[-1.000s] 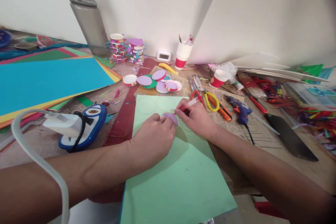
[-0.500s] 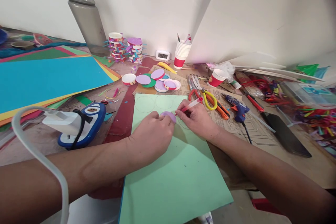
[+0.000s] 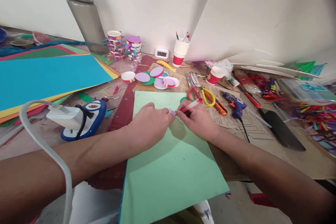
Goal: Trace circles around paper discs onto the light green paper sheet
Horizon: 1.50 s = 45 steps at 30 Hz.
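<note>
A light green paper sheet [image 3: 173,168] lies in front of me with faint drawn circles near its far edge. My left hand [image 3: 149,126] presses a small purple round disc [image 3: 172,112] flat onto the sheet, fingers closed over most of it. My right hand [image 3: 196,119] grips a red and white pen [image 3: 191,105], its tip against the disc's right edge. The two hands almost touch over the disc.
Scissors [image 3: 203,94], an orange cutter [image 3: 216,106] and a blue glue gun [image 3: 235,106] lie right of the sheet. Purple and green discs and cup rims [image 3: 157,78] sit beyond it. Coloured paper sheets [image 3: 47,77] are stacked at left, a white charger [image 3: 67,119] on a blue object nearby.
Both hands and the disc have shifted slightly toward the far edge of the green sheet; my left hand covers more of the disc now.
</note>
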Each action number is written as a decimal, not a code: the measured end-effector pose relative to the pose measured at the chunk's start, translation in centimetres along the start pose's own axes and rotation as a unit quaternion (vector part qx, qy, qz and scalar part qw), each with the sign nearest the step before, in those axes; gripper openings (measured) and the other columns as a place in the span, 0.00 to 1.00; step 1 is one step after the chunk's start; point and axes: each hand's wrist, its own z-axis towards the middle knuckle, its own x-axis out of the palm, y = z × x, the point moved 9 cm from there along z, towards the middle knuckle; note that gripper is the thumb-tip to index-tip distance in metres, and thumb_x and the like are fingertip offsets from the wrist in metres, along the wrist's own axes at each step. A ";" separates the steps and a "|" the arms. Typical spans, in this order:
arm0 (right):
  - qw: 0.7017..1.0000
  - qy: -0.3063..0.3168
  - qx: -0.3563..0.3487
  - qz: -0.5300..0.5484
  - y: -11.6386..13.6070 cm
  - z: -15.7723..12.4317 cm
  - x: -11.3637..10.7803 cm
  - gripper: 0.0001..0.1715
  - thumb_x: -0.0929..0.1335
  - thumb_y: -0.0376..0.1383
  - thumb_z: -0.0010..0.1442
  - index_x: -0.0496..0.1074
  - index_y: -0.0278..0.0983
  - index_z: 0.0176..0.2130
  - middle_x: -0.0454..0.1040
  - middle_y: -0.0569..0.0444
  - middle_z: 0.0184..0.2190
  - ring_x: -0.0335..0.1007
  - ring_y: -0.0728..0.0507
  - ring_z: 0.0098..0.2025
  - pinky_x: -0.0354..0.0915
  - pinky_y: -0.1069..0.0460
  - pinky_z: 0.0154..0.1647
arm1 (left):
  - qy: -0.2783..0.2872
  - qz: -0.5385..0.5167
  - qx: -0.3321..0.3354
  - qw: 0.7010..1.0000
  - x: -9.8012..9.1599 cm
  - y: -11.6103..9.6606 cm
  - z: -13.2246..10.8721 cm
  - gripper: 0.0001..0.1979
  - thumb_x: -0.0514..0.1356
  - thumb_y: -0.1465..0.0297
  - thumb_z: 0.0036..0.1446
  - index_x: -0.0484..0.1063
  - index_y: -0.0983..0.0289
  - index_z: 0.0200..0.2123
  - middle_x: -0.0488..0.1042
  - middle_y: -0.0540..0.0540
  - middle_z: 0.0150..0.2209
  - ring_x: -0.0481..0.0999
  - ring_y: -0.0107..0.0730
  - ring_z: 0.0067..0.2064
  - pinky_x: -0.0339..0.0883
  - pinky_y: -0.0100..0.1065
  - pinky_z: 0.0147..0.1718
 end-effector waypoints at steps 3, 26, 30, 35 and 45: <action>1.000 0.006 0.001 0.005 0.3 -0.3 0.0 0.10 0.64 0.35 0.63 0.65 0.39 0.29 0.67 0.59 0.20 0.61 0.49 0.23 0.57 0.54 0.28 | 0.048 -0.004 -0.009 0.999 0.1 0.3 0.2 0.17 0.56 0.83 0.55 0.76 0.61 0.44 0.79 0.52 0.36 0.75 0.32 0.28 0.55 0.37 0.30; 0.999 0.017 -0.038 -0.011 2.8 -1.0 1.5 0.09 0.63 0.31 0.61 0.66 0.38 0.28 0.67 0.57 0.22 0.60 0.49 0.24 0.56 0.54 0.28 | 0.104 -0.073 -0.046 0.991 -0.7 2.7 0.8 0.12 0.54 0.71 0.60 0.74 0.62 0.44 0.79 0.60 0.33 0.80 0.49 0.37 0.64 0.36 0.30; 0.999 0.009 -0.038 -0.024 2.9 -1.0 1.5 0.10 0.64 0.32 0.61 0.66 0.38 0.27 0.67 0.57 0.21 0.59 0.50 0.23 0.56 0.53 0.28 | 0.111 -0.083 -0.044 0.989 -0.8 3.1 0.5 0.12 0.54 0.69 0.61 0.72 0.64 0.46 0.79 0.61 0.33 0.79 0.48 0.37 0.64 0.36 0.33; 0.999 0.018 -0.038 0.006 3.4 -0.8 1.7 0.12 0.63 0.35 0.63 0.67 0.38 0.27 0.71 0.54 0.26 0.63 0.49 0.25 0.58 0.53 0.30 | 0.119 -0.110 -0.057 0.985 -0.7 3.5 0.2 0.14 0.53 0.68 0.64 0.72 0.69 0.47 0.79 0.62 0.33 0.78 0.44 0.38 0.64 0.37 0.40; 0.999 0.006 -0.038 0.029 3.5 0.0 2.4 0.10 0.65 0.36 0.62 0.68 0.38 0.29 0.73 0.53 0.28 0.67 0.47 0.29 0.61 0.52 0.32 | 0.110 -0.117 -0.050 0.986 -0.6 3.5 0.4 0.13 0.54 0.76 0.60 0.75 0.73 0.45 0.79 0.62 0.34 0.77 0.42 0.38 0.60 0.36 0.40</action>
